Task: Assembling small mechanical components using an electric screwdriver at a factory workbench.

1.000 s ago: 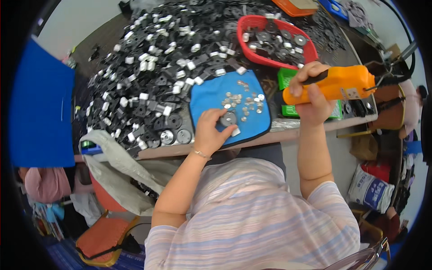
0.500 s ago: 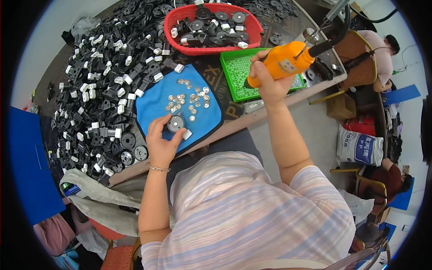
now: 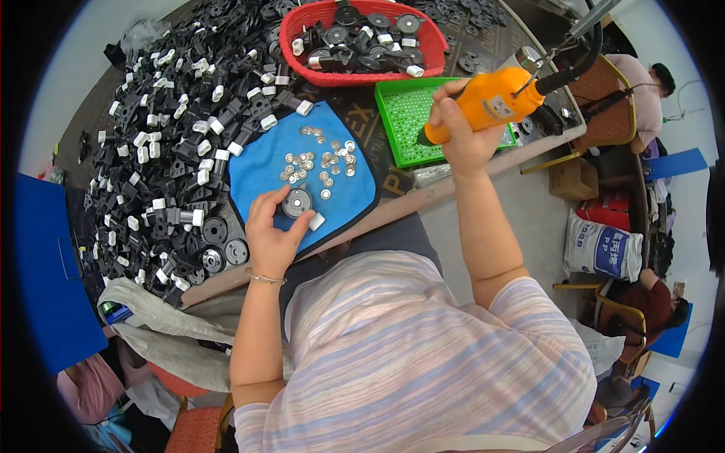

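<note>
My left hand (image 3: 270,232) is closed around a black wheel part (image 3: 297,202) with a metal centre and a white end piece (image 3: 316,221). It rests on a blue cloth mat (image 3: 260,162), by the near edge of the table. Several small round metal pieces (image 3: 330,158) lie loose on the mat just beyond the wheel. In my right hand (image 3: 470,143) is an orange electric screwdriver (image 3: 495,98), gripped round its body. Its dark nose points down and left over a green perforated tray (image 3: 404,156); I cannot make out what the tip touches.
A heap of black parts with white ends (image 3: 162,151) covers the table's left side. Behind the mat stands a red basket (image 3: 362,75) of similar parts. A black cable (image 3: 578,72) runs up from the screwdriver. Other people (image 3: 630,90) sit at the right.
The whole view has shifted slightly. Both hands keep their holds, the wheel part staying on the mat and the screwdriver over the tray.
</note>
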### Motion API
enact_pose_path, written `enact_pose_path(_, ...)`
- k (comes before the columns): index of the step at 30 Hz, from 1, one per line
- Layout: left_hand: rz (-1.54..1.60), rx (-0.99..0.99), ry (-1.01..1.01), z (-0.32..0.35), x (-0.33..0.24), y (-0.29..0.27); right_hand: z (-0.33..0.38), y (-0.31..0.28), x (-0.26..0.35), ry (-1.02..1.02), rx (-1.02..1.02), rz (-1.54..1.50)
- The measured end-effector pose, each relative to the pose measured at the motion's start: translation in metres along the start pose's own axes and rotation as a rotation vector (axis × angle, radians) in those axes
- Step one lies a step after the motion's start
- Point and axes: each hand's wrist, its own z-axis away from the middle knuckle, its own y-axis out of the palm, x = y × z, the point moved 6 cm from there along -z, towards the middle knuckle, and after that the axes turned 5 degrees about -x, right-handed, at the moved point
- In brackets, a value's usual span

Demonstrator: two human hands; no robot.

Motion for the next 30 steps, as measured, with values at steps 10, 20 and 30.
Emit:
enact_pose_path(10,0.009,0.008,-0.031,0.000,0.000,0.000,-0.001,-0.007,-0.008,0.024,-0.019,0.002)
enact_pose_path(20,-0.033,-0.006,-0.005,0.000,-0.003,-0.001,0.001,0.028,0.035,0.051,0.022,-0.250)
enact_pose_path(30,-0.062,-0.012,0.078,0.000,-0.004,0.000,0.058,0.137,0.015,0.180,0.424,-0.356)
